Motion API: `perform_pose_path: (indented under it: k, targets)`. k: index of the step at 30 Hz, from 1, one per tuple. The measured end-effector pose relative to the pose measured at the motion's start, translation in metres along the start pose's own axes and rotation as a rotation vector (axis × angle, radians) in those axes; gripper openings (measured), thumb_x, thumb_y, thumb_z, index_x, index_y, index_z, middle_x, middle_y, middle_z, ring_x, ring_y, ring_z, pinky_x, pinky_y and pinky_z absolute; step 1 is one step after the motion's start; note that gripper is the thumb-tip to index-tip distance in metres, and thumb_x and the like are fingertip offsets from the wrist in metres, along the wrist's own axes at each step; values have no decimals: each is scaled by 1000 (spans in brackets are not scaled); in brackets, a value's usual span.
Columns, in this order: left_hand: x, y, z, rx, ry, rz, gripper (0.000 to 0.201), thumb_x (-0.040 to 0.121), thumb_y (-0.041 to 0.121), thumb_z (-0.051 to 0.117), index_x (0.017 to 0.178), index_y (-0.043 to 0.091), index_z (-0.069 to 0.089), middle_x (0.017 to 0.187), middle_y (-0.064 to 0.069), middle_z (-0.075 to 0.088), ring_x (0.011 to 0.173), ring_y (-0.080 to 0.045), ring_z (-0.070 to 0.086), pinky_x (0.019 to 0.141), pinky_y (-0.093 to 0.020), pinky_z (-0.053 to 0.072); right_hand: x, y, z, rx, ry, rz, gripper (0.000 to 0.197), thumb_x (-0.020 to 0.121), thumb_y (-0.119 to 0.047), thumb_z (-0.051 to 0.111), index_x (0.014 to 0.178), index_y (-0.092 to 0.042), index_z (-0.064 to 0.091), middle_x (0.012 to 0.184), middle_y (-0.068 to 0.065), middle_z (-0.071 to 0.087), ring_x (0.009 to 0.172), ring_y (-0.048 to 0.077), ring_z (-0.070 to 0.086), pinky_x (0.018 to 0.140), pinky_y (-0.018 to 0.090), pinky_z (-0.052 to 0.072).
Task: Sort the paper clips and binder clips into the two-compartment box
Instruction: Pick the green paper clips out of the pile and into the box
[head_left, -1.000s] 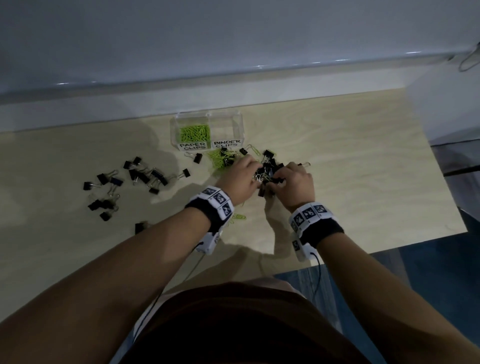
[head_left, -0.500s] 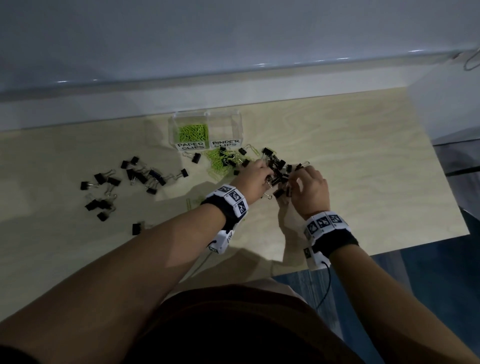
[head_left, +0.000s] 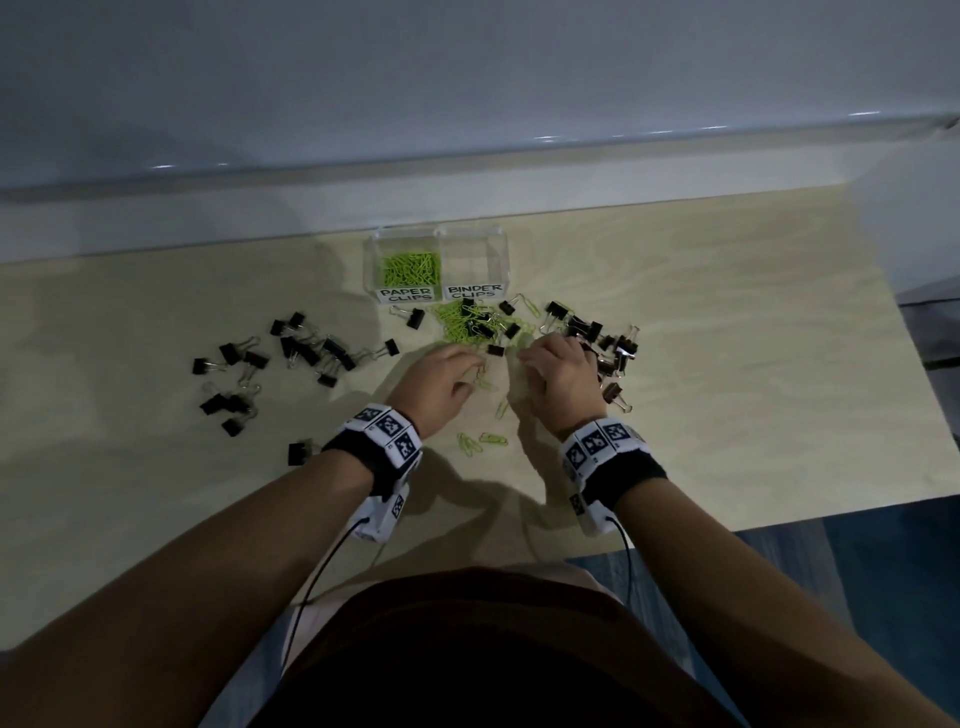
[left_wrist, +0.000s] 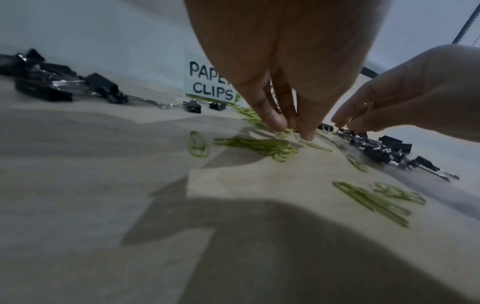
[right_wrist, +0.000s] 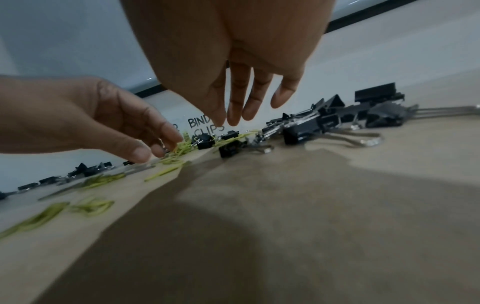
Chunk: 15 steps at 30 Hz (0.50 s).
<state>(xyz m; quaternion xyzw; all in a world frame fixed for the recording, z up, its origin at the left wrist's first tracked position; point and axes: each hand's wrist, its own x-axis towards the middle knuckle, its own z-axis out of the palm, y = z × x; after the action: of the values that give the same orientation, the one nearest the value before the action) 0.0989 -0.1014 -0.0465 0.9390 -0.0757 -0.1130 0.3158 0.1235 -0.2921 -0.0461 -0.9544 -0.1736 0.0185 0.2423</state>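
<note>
Fingertips (left_wrist: 279, 123) of the left hand (head_left: 441, 387) pinch at flat green paper clips (left_wrist: 262, 146) on the tabletop (head_left: 727, 364); whether one is held, I cannot tell. The right hand (head_left: 561, 371) hovers relaxed, holding nothing. Tangled binder clips (right_wrist: 306, 127) beside them could ride along into the wrong compartment of the box (head_left: 501, 249).

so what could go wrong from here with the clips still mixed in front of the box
1. The green paper clips lie tangled with black binder clips, so the left hand, whose fingertips pinch at them, may lift a binder clip along.
2. The right hand hovers open beside the right-hand binder clips and could scatter them toward the table edge.
</note>
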Motion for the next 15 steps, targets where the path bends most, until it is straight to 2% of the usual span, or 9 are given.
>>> perform_pose_path:
  k: [2, 5, 8, 10, 11, 13, 15]
  targets:
    - [-3, 1, -1, 30, 0, 27, 36, 85, 12, 61, 121, 10, 59, 121, -7, 58, 113, -24, 49, 101, -32, 36, 3, -3, -4, -43, -11, -2, 41, 78, -24, 31, 85, -10, 68, 91, 5, 64, 86, 27, 56, 76, 39, 41]
    - [-5, 7, 5, 72, -16, 56, 36, 87, 12, 59, 123, 7, 58, 121, -9, 57, 114, -25, 45, 102, -34, 35, 3, -7, -5, -114, -69, -43, 41, 79, -24, 31, 81, -7, 68, 90, 6, 65, 86, 27, 57, 76, 40, 42]
    - [-8, 8, 8, 111, -4, 9, 34, 90, 13, 55, 123, 5, 58, 125, -10, 54, 118, -26, 42, 104, -34, 34, -9, -11, 5, -200, -140, -60, 31, 84, -24, 38, 92, -9, 65, 95, 3, 61, 86, 23, 57, 79, 41, 42]
    - [-11, 5, 5, 145, 15, 7, 28, 90, 14, 53, 114, 5, 63, 117, -8, 56, 112, -24, 44, 98, -36, 40, -23, -15, 15, -220, -175, -98, 24, 85, -23, 48, 101, -12, 62, 99, 0, 58, 85, 20, 55, 80, 40, 41]
    - [-14, 3, 3, 164, 12, 19, 26, 90, 15, 53, 110, 5, 65, 113, -8, 57, 108, -24, 46, 93, -36, 43, -28, -16, 19, -227, -191, -137, 21, 83, -23, 53, 100, -14, 63, 99, -1, 57, 83, 19, 56, 78, 39, 42]
    - [-19, -4, -1, 175, 1, 54, 22, 90, 17, 53, 102, 7, 69, 103, -6, 60, 99, -23, 50, 85, -38, 47, -31, -21, 21, -231, -204, -232, 15, 75, -22, 63, 88, -16, 64, 94, 0, 58, 77, 22, 59, 75, 37, 41]
    - [-21, -11, -6, 150, 9, 76, 20, 89, 18, 55, 96, 8, 71, 96, -4, 62, 90, -21, 54, 79, -39, 51, -25, -27, 14, -188, -149, -252, 9, 72, -18, 64, 81, -14, 64, 88, 1, 61, 71, 22, 59, 74, 35, 41]
